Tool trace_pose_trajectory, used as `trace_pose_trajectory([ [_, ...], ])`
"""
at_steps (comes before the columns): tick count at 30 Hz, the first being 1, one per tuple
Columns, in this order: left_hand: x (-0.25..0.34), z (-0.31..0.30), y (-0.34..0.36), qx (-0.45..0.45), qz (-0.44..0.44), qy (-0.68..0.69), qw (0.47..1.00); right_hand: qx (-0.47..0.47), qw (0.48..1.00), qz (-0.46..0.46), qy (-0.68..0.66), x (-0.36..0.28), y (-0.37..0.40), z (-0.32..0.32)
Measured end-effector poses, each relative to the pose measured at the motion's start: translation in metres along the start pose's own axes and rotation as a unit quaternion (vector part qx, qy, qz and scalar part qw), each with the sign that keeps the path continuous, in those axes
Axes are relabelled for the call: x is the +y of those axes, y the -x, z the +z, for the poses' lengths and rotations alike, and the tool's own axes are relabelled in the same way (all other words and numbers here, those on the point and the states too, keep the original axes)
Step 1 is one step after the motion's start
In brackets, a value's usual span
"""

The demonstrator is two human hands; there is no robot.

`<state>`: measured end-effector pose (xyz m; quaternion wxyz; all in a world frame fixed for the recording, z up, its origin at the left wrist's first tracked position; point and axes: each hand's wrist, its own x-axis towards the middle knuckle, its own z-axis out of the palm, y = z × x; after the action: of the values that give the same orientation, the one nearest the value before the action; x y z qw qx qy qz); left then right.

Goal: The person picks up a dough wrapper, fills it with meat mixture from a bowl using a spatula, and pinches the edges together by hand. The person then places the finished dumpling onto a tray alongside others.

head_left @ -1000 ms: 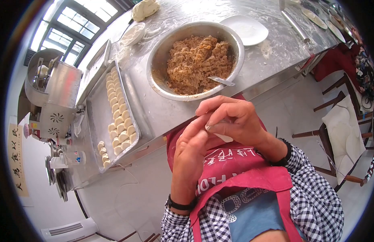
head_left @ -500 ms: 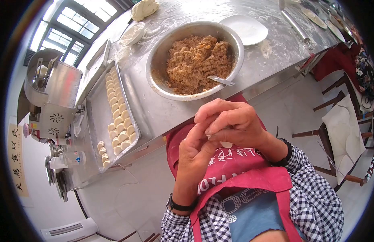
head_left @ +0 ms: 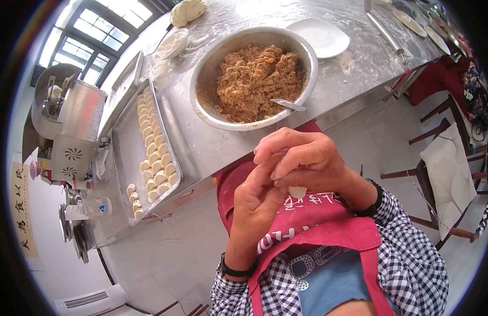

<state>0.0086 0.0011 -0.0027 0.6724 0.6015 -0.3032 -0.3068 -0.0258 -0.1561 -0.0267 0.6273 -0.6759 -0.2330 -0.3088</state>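
My left hand (head_left: 258,197) and my right hand (head_left: 307,162) meet in front of the red apron, fingers curled and pressed together. Between them is a piece of white dough (head_left: 297,192); only a small pale edge pokes out below my right fingers, and the rest is hidden. Just beyond my hands stands a large metal bowl (head_left: 200,108) of brown minced filling (head_left: 259,79), with a spoon handle (head_left: 288,105) resting over its near rim. To the left, a metal tray (head_left: 127,167) carries rows of small round white dough pieces (head_left: 157,168).
Behind the bowl lie a white square plate (head_left: 320,38), a small bowl of flour (head_left: 173,44) and a dough lump (head_left: 188,11). A metal rolling pin (head_left: 385,32) is at the right. A steel machine (head_left: 72,126) stands left; a wooden chair (head_left: 439,179) stands right.
My fingers have shifted slightly around the dough, and a little more of its pale edge shows below my right hand. The bowl and tray have stayed put.
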Motion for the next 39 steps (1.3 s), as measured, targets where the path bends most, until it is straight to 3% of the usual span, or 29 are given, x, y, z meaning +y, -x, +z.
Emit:
trace_pose_trajectory([
  [9,0.004,0.001,0.001,-0.019,0.013,-0.027,0.999,0.021,0.999,0.027,0.01,-0.012,-0.006,0.001],
  [15,0.004,0.004,0.003,0.01,0.055,-0.103,0.993,-0.027,0.999,-0.003,-0.037,-0.005,-0.002,-0.004],
  [21,0.004,0.002,0.001,0.005,0.04,-0.086,0.995,-0.045,0.997,-0.051,0.024,-0.001,-0.002,-0.006],
  [27,0.003,0.001,0.003,-0.001,0.015,-0.017,1.0,0.023,0.999,0.019,-0.042,-0.013,-0.007,0.001],
  [33,0.004,0.003,0.001,0.012,0.03,-0.049,0.998,-0.054,0.998,-0.037,0.008,-0.003,-0.003,-0.008],
  [36,0.001,0.003,0.001,0.023,0.008,-0.006,1.0,-0.038,0.999,-0.033,0.02,-0.005,-0.003,-0.004],
  [39,-0.002,0.002,0.001,0.031,0.021,0.042,0.998,0.026,0.999,0.026,-0.036,-0.01,-0.004,0.001],
])
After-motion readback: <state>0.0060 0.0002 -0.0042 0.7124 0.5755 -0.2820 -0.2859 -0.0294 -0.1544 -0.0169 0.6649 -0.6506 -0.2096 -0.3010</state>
